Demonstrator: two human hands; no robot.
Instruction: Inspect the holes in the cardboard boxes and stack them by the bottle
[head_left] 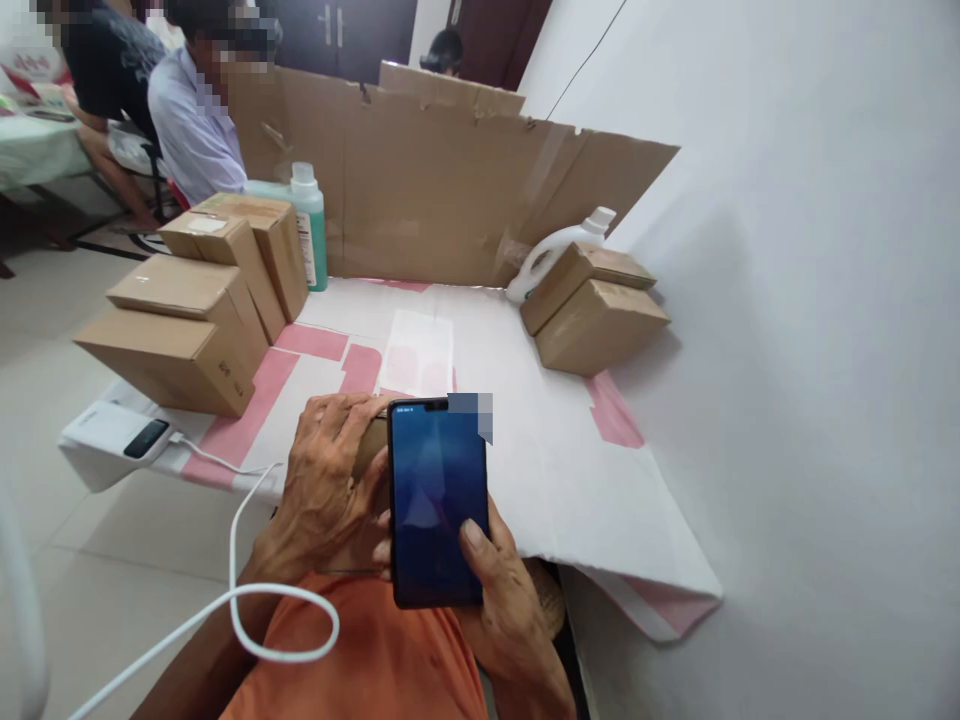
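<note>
And here's the phone (pixel 439 500), slim and black-rimmed, notched on top, its screen glowing deep blue with pale reflections, upright over the table's near edge. The right hand (pixel 502 580) grips it, thumb along the side; the left hand (pixel 322 470) clasps a brown box (pixel 369 450), mostly hidden behind it. Ahead, open table (pixel 487 345) runs between left cartons (pixel 157 345) and right cartons (pixel 600 325), stopped by a cardboard panel (pixel 435 190); the wall (pixel 810 350) bounds the right.
</note>
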